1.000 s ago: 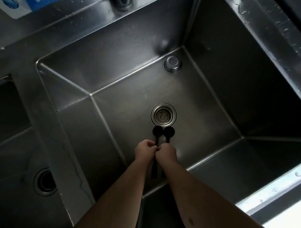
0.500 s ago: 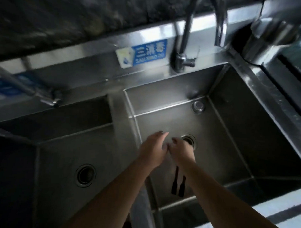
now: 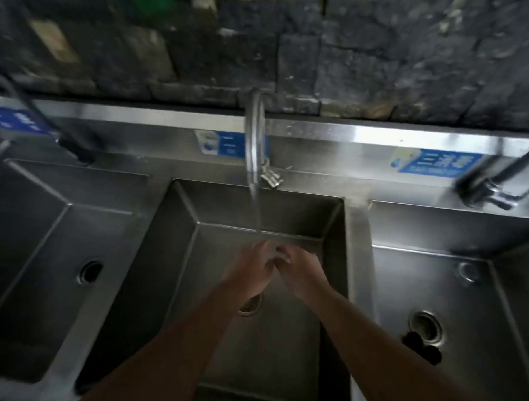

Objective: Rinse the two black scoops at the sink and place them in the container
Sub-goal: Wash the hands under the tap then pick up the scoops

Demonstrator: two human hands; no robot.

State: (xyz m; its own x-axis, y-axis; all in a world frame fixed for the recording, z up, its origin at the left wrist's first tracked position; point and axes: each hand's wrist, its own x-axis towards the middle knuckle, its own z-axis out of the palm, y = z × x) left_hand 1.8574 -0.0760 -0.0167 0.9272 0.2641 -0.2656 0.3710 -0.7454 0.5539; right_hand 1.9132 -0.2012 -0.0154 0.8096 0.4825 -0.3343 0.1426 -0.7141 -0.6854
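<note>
water from the faucet was run over left hand and right hand, pressed together over the middle sink; their grip could not be told.

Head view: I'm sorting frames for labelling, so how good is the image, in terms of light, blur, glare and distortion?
Head view: dim overall, the basins mostly in shadow; motion blur smears the left hand and right hand under the water stream, so any scoops in them cannot be made out; glare streaks the sink's steel back ledge; wide-angle bending curves the ledge; the stone wall is soft.
</note>
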